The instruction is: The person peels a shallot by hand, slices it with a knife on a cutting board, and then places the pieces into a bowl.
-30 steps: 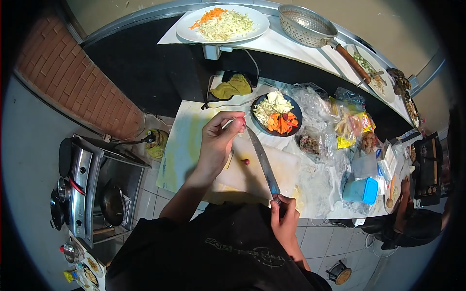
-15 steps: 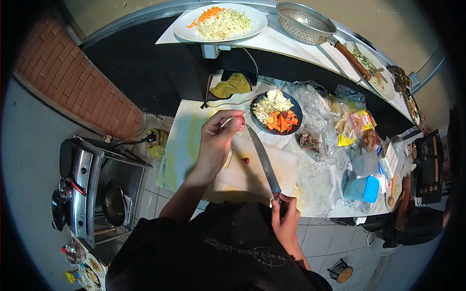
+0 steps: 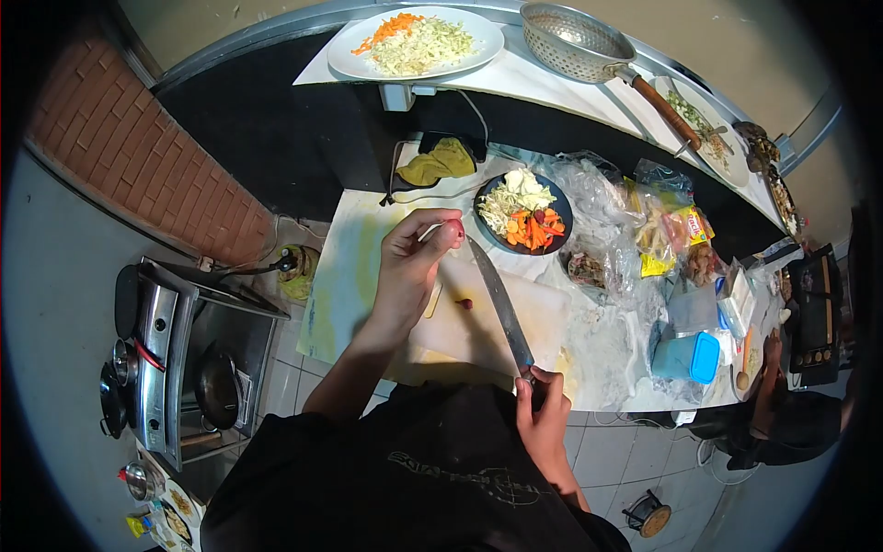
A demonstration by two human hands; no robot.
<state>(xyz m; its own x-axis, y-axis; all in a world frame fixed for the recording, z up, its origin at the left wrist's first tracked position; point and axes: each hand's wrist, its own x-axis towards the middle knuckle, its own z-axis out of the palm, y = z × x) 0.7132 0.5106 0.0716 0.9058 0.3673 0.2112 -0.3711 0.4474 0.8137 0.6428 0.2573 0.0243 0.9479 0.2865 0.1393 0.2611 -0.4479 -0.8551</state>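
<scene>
The small, round, reddish shallot (image 3: 455,230), probably an onion of some kind, was pinched in the fingertips of the left hand (image 3: 407,262), above the pale cutting board (image 3: 538,317). The long grey knife (image 3: 499,299) slanted over the board, its handle in the right hand (image 3: 544,409) and its narrow tip close to the shallot. Another small dark-red piece (image 3: 465,304) lay on the board, left of the blade.

own hands (image 3: 404,267): 2
red veg (image 3: 465,304): 2 pcs
knife (image 3: 498,299): 1
dk plate (image 3: 564,210): 1
wht shelf plates (image 3: 338,57): 2
colander (image 3: 559,39): 1
cloth (image 3: 437,164): 1
bags (image 3: 602,198): ct unclear
</scene>
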